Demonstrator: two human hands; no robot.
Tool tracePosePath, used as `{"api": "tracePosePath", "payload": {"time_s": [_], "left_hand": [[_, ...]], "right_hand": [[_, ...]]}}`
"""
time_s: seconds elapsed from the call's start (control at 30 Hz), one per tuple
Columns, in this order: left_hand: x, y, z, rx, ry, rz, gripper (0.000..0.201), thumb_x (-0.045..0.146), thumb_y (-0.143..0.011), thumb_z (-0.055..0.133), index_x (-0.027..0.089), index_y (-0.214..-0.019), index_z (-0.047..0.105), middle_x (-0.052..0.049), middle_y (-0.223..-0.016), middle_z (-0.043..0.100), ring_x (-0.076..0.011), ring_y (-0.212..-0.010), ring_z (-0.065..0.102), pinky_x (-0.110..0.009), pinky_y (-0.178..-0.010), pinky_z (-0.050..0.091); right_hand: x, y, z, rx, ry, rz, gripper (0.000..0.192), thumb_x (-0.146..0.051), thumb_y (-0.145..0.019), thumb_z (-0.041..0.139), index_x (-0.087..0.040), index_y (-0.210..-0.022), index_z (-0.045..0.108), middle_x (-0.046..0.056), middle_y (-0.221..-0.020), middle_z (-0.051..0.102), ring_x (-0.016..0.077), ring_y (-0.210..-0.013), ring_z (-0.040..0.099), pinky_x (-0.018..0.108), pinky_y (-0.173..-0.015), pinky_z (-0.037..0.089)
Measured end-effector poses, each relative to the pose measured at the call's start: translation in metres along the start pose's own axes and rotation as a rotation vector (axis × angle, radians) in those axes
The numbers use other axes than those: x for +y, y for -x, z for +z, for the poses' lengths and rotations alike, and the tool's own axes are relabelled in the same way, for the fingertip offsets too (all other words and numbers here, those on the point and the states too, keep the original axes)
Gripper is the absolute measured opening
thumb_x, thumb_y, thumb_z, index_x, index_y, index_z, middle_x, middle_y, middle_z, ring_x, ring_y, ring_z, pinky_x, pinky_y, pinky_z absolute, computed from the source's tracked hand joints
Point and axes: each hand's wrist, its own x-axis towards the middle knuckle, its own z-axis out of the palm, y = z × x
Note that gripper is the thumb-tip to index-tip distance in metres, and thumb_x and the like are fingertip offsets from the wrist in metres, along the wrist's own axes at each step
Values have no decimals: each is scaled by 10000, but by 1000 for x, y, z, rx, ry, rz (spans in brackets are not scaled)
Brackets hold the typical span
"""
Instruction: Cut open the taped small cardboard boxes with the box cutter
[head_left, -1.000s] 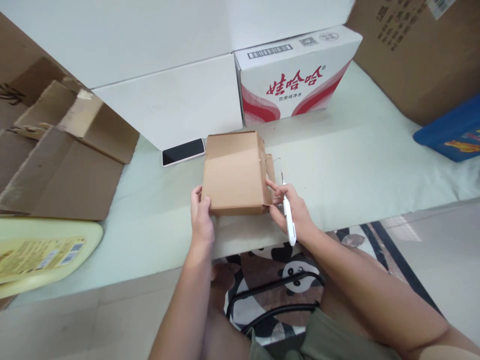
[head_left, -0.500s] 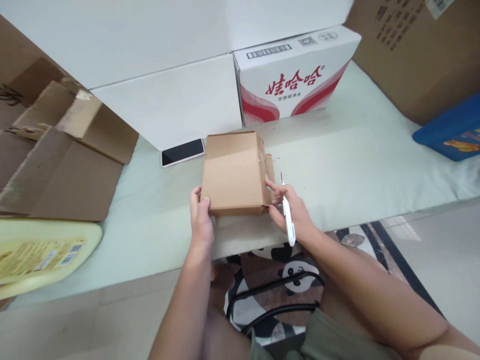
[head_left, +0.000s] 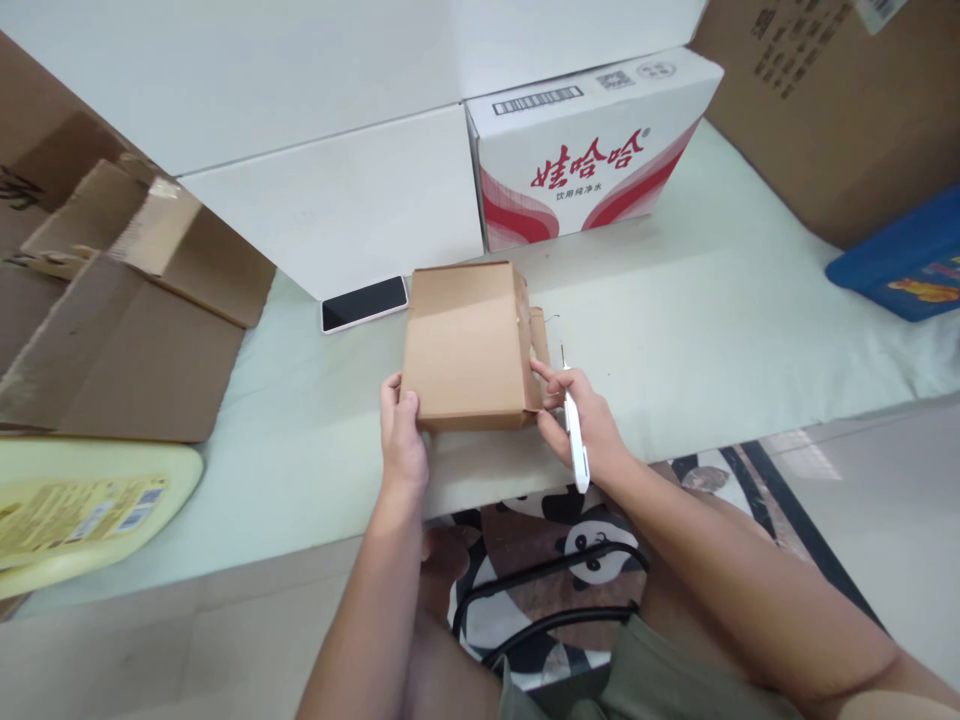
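Observation:
A small brown cardboard box (head_left: 465, 340) lies on the pale green cloth, with a flap (head_left: 538, 335) sticking out at its right end. My left hand (head_left: 403, 430) grips the box's near left corner, thumb on the top face and fingers down the side. At the right end, my right hand (head_left: 581, 415) has its fingertips against the box and the flap. That same hand holds a white utility knife (head_left: 577, 440), its thin blade pointing away from me. What lies inside the box is hidden.
A phone (head_left: 364, 304) lies left of the box. Behind stand white panels (head_left: 337, 200) and a white-and-red carton (head_left: 585, 170). Large cardboard boxes (head_left: 135, 340) and a yellow container (head_left: 97, 510) are at left; a brown carton (head_left: 847, 120) and a blue container (head_left: 900, 260) at right.

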Motion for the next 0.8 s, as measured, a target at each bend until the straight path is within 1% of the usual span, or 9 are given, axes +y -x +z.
{"api": "tracePosePath", "payload": {"time_s": [0.13,0.27,0.37,0.57,0.8], "left_hand": [[-1,-1,-1,-15,-15,13,490,618,-828,669,264,-1158,596,-76,-1228,658,-289,-1219,601,-386,-1024,473],[2,0,0,-4,-1,6,510,631,-790,693,260,-1128,601,-73,-1206,661,-290,-1199,594,-380,-1003,467],[3,0,2,8,15,-7,518,635,-766,709,261,-1109,603,-69,-1191,663,-287,-1176,597,-378,-990,464],[0,-1,0,4,-6,17,518,639,-792,690,256,-1132,609,-74,-1201,667,-284,-1179,605,-377,-981,473],[-1,-1,0,-7,-4,10,525,642,-796,683,265,-1150,594,-72,-1209,656,-281,-1181,595,-380,-998,460]], "right_hand": [[-2,0,-2,-34,14,32,267,-230,-809,567,-302,-1051,482,2,-821,660,207,-662,683,358,-677,559],[-3,0,-2,-35,6,42,234,-229,-810,561,-303,-1002,450,17,-846,691,217,-674,693,373,-690,557],[-3,0,-2,-43,5,37,225,-237,-816,556,-305,-1000,445,17,-842,697,225,-690,708,378,-695,557],[-3,0,-1,-32,6,26,228,-224,-813,557,-298,-1002,453,42,-958,736,228,-743,740,380,-716,560],[-4,-1,-2,-35,39,24,214,-222,-825,552,-296,-998,451,33,-891,713,226,-737,736,375,-718,565]]}}
